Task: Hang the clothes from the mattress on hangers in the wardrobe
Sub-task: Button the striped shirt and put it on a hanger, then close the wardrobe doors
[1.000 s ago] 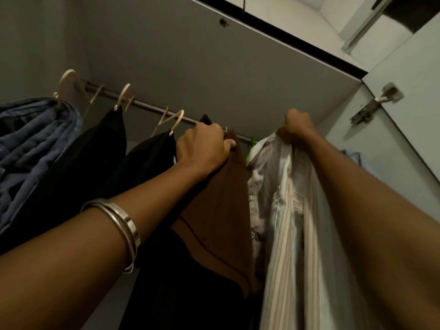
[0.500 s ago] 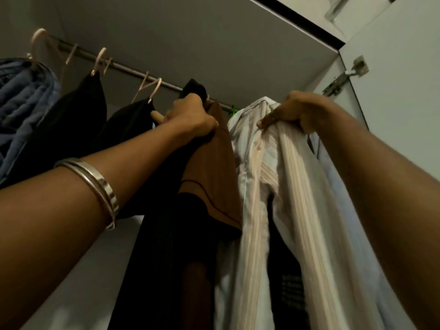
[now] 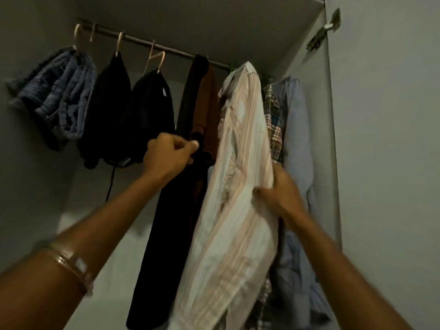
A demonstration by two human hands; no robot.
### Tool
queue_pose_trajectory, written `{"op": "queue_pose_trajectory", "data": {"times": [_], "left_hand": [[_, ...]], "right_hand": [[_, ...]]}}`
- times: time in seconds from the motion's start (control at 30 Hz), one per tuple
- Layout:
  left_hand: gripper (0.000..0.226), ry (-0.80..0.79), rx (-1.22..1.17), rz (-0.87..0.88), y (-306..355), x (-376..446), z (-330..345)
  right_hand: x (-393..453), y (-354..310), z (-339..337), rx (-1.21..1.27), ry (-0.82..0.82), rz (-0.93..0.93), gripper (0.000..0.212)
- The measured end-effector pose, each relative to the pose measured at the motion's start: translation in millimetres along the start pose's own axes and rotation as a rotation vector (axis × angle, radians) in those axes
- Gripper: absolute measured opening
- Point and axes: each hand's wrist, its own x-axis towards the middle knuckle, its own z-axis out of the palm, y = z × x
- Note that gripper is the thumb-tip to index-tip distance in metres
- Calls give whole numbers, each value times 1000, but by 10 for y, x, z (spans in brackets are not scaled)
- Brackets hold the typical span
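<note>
View from below into an open wardrobe (image 3: 238, 25), looking up at a metal rail (image 3: 166, 47) that runs from ten o'clock towards one o'clock. Clothes hang along it on pale hangers (image 3: 157, 59). From the left: a bundle of blue denim (image 3: 57, 96), two dark garments (image 3: 133, 115), a long black garment (image 3: 171, 210) with a brown one (image 3: 207, 103) against it, a pale striped shirt (image 3: 238, 186) at the centre, a plaid shirt (image 3: 273, 120) just behind it, and a light blue shirt (image 3: 297, 144) at three o'clock, near the wardrobe's side wall.

The left hand (image 3: 169, 156), reaching in from seven o'clock, has its fingers curled, thumb and forefinger pinched at the edge of the long black garment just below the brown one. A metal bangle (image 3: 71, 263) sits on that forearm.

The right hand (image 3: 278, 189), reaching in from five o'clock, grips a fold of the striped shirt on its right edge, partway down. The shirt's collar is up at the rail. A door hinge (image 3: 323, 32) shows at one o'clock. The hands are blurred.
</note>
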Motion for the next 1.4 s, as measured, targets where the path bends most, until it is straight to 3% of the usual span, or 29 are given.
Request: {"op": "queue_pose_trajectory", "data": {"times": [0.07,0.17,0.23,0.33,0.43,0.6,0.7,0.83,0.93,1.03,1.1,1.2,1.27,1.33,1.4], "left_hand": [[23,-24,-47,-46,-82,-473,-29],[18,-116,-73,-167,-81,-1018,-87],[13,-196,-76,-205,-39,-1340,-182],[11,-263,-95,-222,72,-1692,-383],[12,-262,-98,-236,172,-1932,-627],[13,-139,-117,-276,285,-2234,-1061],[14,-59,-108,-259,398,-2424,-1374],[19,-82,82,-66,642,-2681,-1947],[26,-53,475,288,872,-2807,-2666],[21,261,863,543,1037,-2856,-3469],[16,550,1044,441,1157,-2922,-4035],[47,735,1175,-20,1190,-2973,-4820],[68,674,1088,-229,1096,-2996,-5208],[81,500,825,-347,888,-3019,-5467],[67,324,530,-436,734,-3090,-5572]], "right_hand": [[-486,209,58,201,68,97,36],[-892,304,50,681,55,338,28],[-1119,294,38,804,4,410,27],[-1458,390,-22,337,-112,449,30],[-1953,604,-29,-8,-84,583,29],[-2676,365,-164,237,-192,782,15],[-3062,-50,-200,375,-250,783,17],[-3648,-790,-99,530,-400,687,15],[-4172,-1527,57,651,-610,577,12],[-4690,-2120,364,704,-819,373,11],[-4991,-2496,596,679,-916,242,18],[-5376,-3073,949,712,-984,198,35],[-5558,-3376,1166,701,-1044,187,55],[-5706,-3652,1356,656,-1103,162,81],[-5840,-3925,1540,592,-1135,147,103]]}}
